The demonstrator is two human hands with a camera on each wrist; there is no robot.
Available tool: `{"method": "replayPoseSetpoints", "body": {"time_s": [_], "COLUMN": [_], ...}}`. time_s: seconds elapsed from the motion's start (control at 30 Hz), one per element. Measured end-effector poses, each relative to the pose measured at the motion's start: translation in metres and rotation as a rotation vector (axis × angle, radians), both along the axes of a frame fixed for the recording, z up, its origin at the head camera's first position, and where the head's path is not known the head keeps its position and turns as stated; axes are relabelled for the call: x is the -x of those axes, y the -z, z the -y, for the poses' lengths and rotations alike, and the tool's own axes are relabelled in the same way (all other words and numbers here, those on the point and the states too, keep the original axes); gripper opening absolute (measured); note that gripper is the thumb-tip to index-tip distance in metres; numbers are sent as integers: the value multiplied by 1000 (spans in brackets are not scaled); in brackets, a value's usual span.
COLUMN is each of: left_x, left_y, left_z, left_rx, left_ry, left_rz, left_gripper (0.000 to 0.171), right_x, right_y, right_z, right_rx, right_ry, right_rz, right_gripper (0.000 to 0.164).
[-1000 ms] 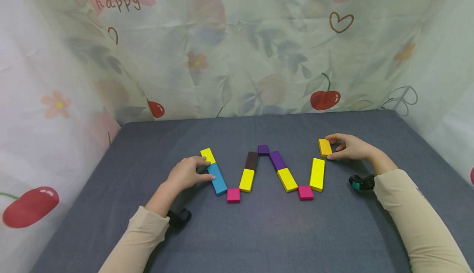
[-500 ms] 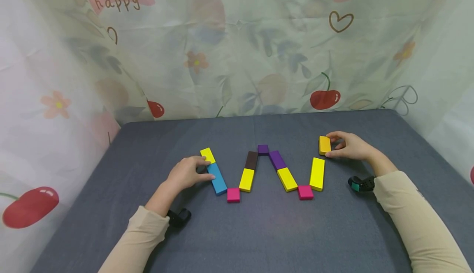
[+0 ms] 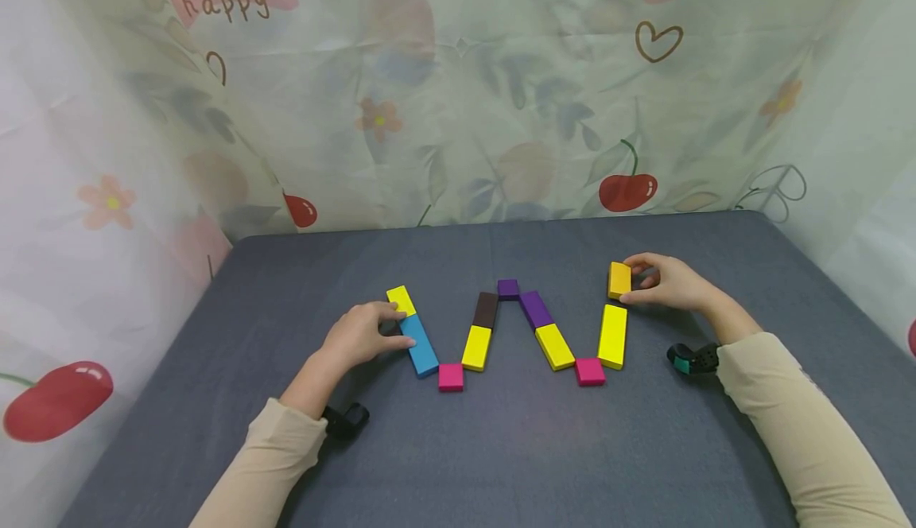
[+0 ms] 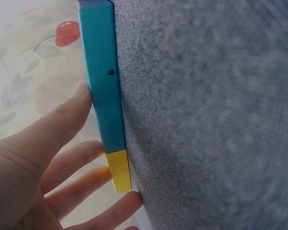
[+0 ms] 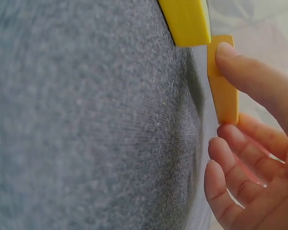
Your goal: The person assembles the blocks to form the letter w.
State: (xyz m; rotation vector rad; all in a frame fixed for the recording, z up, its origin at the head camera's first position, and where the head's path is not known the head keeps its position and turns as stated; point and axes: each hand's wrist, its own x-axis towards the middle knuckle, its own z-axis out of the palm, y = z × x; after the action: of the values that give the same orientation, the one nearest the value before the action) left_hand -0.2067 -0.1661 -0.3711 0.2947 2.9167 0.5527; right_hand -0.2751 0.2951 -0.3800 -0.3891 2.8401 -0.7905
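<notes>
Blocks lie end to end in a zigzag on the dark cloth. On the left, my left hand (image 3: 361, 333) rests its thumb along the blue block (image 4: 103, 76), its relaxed fingertips by the small yellow block (image 4: 118, 170) at that block's far end. Farther right, my right hand (image 3: 669, 281) pinches an orange-yellow block (image 3: 619, 281) between thumb and fingers, one end of it just behind the long yellow block (image 3: 613, 337). In the right wrist view the thumb presses one end of the orange-yellow block (image 5: 223, 93) and a fingertip meets the other.
Pink squares (image 3: 451, 378) mark the two low corners of the zigzag. A dark brown block (image 3: 485, 310), a purple square (image 3: 508, 289) and a longer purple block (image 3: 537, 310) form its middle peak. A patterned curtain (image 3: 458, 99) stands behind the table's far edge.
My right hand has carried the orange-yellow block slightly away and then left, bringing it more nearly in line with the long yellow block. The left hand has stayed still.
</notes>
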Motion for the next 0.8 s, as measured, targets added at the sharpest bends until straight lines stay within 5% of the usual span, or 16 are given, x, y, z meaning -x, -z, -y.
{"method": "replayPoseSetpoints", "body": {"time_s": [0.8], "left_x": [0], "left_y": [1], "left_z": [0], "left_rx": [-2], "left_ry": [5], "left_rz": [-3], "left_gripper": [57], "right_x": [-5], "right_y": [-1], "right_z": [2], "right_rx": [-2], "right_ry": [-7], "right_rz": [49], "right_gripper": [73]}}
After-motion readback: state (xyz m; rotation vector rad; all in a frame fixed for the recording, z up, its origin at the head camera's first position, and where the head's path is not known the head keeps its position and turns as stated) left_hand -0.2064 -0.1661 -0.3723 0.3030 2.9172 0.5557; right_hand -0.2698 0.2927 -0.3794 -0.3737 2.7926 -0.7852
